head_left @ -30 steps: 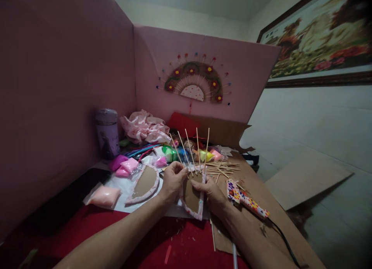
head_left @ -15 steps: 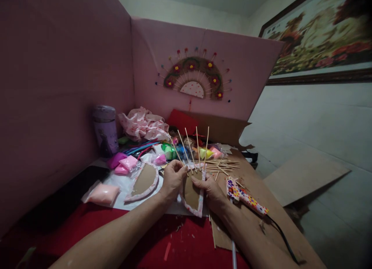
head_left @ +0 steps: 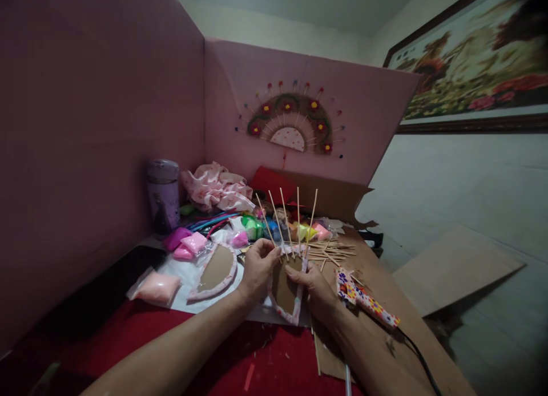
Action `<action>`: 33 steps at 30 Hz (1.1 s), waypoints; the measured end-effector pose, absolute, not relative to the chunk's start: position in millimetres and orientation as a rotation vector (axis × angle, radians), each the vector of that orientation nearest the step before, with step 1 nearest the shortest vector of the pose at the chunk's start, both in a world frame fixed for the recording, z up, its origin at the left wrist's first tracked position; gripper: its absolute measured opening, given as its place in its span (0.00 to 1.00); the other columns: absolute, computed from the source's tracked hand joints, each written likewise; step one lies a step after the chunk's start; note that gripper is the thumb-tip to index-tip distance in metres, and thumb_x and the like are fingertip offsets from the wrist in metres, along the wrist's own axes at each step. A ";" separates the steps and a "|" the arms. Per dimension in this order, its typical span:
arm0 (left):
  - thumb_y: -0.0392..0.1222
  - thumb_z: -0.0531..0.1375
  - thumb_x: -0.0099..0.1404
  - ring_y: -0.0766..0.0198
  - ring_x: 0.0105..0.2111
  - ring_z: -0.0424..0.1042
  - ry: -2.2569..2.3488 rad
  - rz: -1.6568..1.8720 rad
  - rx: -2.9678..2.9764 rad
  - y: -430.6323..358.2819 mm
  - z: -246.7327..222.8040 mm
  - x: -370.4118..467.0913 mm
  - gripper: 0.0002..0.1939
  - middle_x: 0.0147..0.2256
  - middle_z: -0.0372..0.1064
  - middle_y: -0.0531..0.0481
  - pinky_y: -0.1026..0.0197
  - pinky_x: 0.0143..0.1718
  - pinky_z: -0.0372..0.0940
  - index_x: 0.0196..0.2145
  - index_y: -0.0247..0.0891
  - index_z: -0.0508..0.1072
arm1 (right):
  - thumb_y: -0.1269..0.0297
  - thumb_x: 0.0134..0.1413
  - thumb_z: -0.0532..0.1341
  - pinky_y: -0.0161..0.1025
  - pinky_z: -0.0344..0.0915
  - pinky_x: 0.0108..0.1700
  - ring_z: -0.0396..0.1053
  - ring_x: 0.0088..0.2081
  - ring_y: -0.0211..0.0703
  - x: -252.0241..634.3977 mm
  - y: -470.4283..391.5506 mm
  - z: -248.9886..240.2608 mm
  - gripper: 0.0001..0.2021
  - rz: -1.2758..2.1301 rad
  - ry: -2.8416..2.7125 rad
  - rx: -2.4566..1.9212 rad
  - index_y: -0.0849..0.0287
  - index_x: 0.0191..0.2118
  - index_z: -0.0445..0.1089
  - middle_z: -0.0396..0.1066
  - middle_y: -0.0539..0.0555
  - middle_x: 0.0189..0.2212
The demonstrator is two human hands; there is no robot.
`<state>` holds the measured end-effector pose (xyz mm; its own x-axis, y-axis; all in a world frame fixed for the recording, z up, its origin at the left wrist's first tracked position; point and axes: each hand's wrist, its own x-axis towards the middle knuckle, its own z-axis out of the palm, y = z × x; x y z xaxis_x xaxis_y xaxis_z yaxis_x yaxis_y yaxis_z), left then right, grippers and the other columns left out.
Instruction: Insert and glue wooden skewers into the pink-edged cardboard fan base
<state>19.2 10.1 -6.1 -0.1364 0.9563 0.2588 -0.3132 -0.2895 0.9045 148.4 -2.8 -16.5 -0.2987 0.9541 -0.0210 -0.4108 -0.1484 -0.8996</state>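
My right hand grips the right side of a half-round cardboard piece edged with pink patterned cloth, its thumb on the cardboard. Several thin wooden sticks stand up from the piece's upper edge, fanned out. My left hand is closed at the upper left corner, its fingertips pinched around the base of the leftmost stick. A second cloth-edged half-round piece lies to the left on white paper.
A flowered glue gun with a cord and loose sticks lie at right. Clay packets, a purple tumbler and crumpled cloth are at left. A decorated fan hangs on the pink panel behind.
The view has shifted slightly, so the scene sits a little lower and further right. Both hands keep the same hold on the piece and the stick.
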 end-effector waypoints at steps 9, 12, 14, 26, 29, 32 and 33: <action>0.48 0.66 0.48 0.68 0.25 0.62 0.898 1.578 1.171 10.7 -6.3 19.1 0.15 0.23 0.64 0.55 0.65 0.28 0.57 0.25 0.35 0.66 | 0.64 0.36 0.73 0.41 0.70 0.34 0.75 0.28 0.47 149.5 -1.2 -19.3 0.16 1.590 -1.039 -0.781 0.62 0.35 0.75 0.77 0.54 0.26; 0.46 0.65 0.47 0.67 0.25 0.63 0.961 1.532 1.264 11.2 -10.9 20.5 0.14 0.23 0.64 0.55 0.65 0.29 0.57 0.25 0.36 0.67 | 0.65 0.34 0.74 0.40 0.70 0.35 0.76 0.31 0.47 149.4 -0.1 -18.7 0.16 1.559 -1.022 -0.764 0.61 0.35 0.76 0.78 0.53 0.27; 0.46 0.64 0.49 0.67 0.25 0.62 1.013 1.506 1.318 11.5 -13.8 21.3 0.12 0.23 0.63 0.55 0.65 0.29 0.57 0.24 0.36 0.67 | 0.65 0.33 0.74 0.41 0.70 0.37 0.76 0.32 0.48 149.3 0.7 -18.6 0.17 1.550 -1.020 -0.762 0.61 0.35 0.76 0.78 0.53 0.28; 0.45 0.61 0.52 0.66 0.27 0.61 0.931 1.472 1.400 9.2 -13.1 20.6 0.10 0.24 0.62 0.55 0.65 0.30 0.57 0.27 0.36 0.67 | 0.63 0.30 0.75 0.43 0.70 0.40 0.75 0.34 0.49 150.0 3.2 -17.7 0.19 1.495 -1.060 -0.742 0.60 0.34 0.76 0.78 0.53 0.29; 0.48 0.61 0.53 0.66 0.28 0.61 0.863 1.440 1.357 7.1 -10.5 20.1 0.12 0.25 0.63 0.54 0.64 0.31 0.58 0.27 0.36 0.68 | 0.62 0.29 0.75 0.43 0.70 0.40 0.75 0.32 0.49 150.8 3.7 -18.0 0.19 1.456 -1.064 -0.768 0.59 0.34 0.76 0.78 0.53 0.28; 0.50 0.62 0.54 0.66 0.28 0.62 0.843 1.431 1.286 6.2 -10.2 19.8 0.14 0.25 0.63 0.54 0.64 0.31 0.58 0.28 0.35 0.68 | 0.61 0.31 0.75 0.44 0.70 0.39 0.75 0.33 0.49 151.3 4.1 -18.4 0.19 1.443 -1.072 -0.779 0.59 0.34 0.76 0.78 0.53 0.29; 0.51 0.62 0.53 0.66 0.28 0.62 0.838 1.429 1.268 6.4 -10.8 19.8 0.15 0.26 0.64 0.54 0.64 0.31 0.58 0.29 0.35 0.69 | 0.60 0.32 0.74 0.44 0.70 0.39 0.75 0.33 0.49 151.5 4.3 -18.4 0.18 1.427 -1.076 -0.776 0.59 0.34 0.76 0.78 0.53 0.29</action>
<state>19.8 6.4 -10.8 0.0586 0.9605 0.2722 -0.2316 -0.2522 0.9396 151.5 4.3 -18.4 -0.1520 0.9818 0.1137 -0.3794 0.0483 -0.9240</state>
